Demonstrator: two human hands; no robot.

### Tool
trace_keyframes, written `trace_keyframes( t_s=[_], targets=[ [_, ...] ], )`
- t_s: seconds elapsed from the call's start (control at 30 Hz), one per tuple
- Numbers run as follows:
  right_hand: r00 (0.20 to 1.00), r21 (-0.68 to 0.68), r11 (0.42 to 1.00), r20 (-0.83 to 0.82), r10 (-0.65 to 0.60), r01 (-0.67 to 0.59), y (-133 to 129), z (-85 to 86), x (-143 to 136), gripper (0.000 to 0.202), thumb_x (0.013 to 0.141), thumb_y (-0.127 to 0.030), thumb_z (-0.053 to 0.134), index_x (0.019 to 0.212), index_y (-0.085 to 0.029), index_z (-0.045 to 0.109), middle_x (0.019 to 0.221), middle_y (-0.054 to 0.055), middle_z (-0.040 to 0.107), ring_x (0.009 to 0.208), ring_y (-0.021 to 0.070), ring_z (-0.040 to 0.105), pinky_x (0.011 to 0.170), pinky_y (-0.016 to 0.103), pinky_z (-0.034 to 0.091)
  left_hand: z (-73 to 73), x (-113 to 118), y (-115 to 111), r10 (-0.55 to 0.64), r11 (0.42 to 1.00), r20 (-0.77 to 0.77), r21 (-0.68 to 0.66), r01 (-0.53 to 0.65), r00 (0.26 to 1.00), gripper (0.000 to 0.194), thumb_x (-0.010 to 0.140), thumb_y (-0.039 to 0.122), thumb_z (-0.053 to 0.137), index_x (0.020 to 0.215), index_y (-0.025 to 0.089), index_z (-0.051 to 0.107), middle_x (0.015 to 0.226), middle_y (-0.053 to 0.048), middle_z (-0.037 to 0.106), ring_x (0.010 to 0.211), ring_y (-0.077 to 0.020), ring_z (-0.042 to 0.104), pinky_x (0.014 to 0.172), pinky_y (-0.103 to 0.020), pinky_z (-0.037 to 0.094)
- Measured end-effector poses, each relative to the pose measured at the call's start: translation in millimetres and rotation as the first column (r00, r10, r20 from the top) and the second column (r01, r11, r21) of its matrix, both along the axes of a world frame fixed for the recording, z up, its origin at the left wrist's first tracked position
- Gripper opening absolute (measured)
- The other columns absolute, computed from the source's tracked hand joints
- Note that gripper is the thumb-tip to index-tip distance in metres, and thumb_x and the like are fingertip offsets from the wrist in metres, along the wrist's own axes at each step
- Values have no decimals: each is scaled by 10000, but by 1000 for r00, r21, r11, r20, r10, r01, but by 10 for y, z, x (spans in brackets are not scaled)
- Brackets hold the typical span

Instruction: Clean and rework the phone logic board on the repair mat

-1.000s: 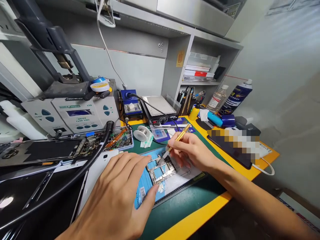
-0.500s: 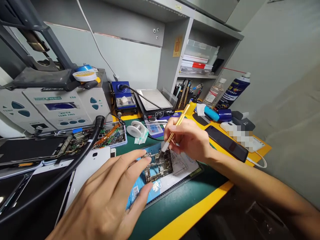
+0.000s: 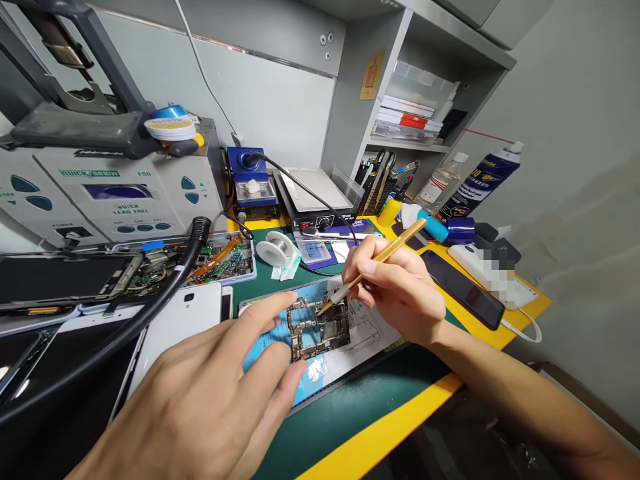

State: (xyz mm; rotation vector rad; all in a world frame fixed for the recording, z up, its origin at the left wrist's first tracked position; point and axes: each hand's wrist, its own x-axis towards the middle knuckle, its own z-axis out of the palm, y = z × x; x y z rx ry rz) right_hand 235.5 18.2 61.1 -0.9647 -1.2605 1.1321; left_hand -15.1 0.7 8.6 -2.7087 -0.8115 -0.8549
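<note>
A dark phone circuit board (image 3: 320, 347) with open cut-outs lies on a blue and white printed mat (image 3: 373, 337). My left hand (image 3: 215, 373) holds the board's left side, index finger at the far corner and thumb at the near one; its middle fingers are bent between them. In my right hand (image 3: 400, 287) is a small brush (image 3: 387, 252) with a gold handle, gripped like a pen. It slants down to the left, and its narrow tip meets the board's upper middle part.
On the left stand a hot-air station (image 3: 135, 193), its black hose (image 3: 165, 313) and opened devices (image 3: 215, 267). Behind the mat are a solder spool (image 3: 274, 249) and a hot plate (image 3: 315, 193). A dark phone (image 3: 463, 287), bottle (image 3: 443, 183) and spray can (image 3: 483, 180) stand right.
The brush has tilted lower to the right, its tip staying on the board. My left index finger has shifted from over the board to its far left corner. The view has turned slightly.
</note>
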Motion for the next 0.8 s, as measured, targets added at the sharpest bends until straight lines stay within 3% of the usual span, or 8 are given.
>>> trace_keyframes(
  t_s=[0.27,0.5,0.8],
  targets=[
    [998,24,999,43,48,-49,21,-90,40,223,866,-288,702,669,-186,675,639,0,569,508,109,453,533,281,387,-1,20,-5,19,1000,-26,11,-19,999,60,986,264,603,931,245,586,1462,-94,652,778,-206,708,671,-390,510],
    [997,11,998,29,67,-68,52,-92,31,187,850,-269,695,689,-176,704,615,-7,566,512,110,470,524,271,371,6,-14,-22,24,1000,-27,-2,-24,999,78,1017,253,568,940,241,572,1481,-100,619,772,-193,697,692,-399,503],
    [992,61,991,-27,123,-121,65,-113,46,177,859,-237,718,715,-135,722,605,-4,586,499,94,497,501,249,347,6,9,8,-6,1000,39,6,6,999,107,1044,267,601,941,238,588,1431,-88,649,676,-182,618,601,-409,437]
  ],
)
